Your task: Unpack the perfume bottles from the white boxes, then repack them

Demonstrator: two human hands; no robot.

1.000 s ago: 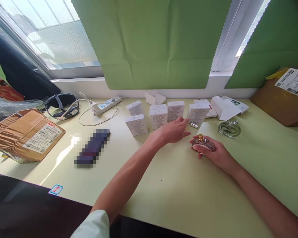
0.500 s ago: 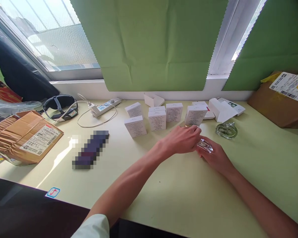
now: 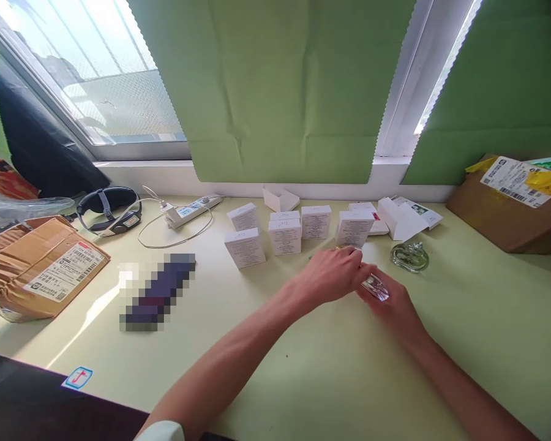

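My right hand (image 3: pixel 392 301) is wrapped round a clear, faceted glass object (image 3: pixel 375 286), whose shiny lower side shows between the fingers. Pressed close against it from the left, my left hand (image 3: pixel 340 272) is closed with the knuckles up, and its fingertips are hidden. A small gold-coloured glint shows just behind the left knuckles. Beyond the hands stands a white printed box (image 3: pixel 354 229). A rounded piece of clear glass (image 3: pixel 409 257) lies on the table to the right of my right hand.
Several more white boxes (image 3: pixel 284 236) stand behind and left of the hands. An opened white carton (image 3: pixel 401 217) lies behind. At left are a brown parcel (image 3: pixel 68 269), a blurred dark object (image 3: pixel 158 294), a power strip (image 3: pixel 193 211) and a black headband (image 3: pixel 110 208). A cardboard box (image 3: pixel 500 214) sits at right.
The view has shifted, so the table and its things sit slightly lower and further left. Both hands stay together at the glass object, with little change in their hold.
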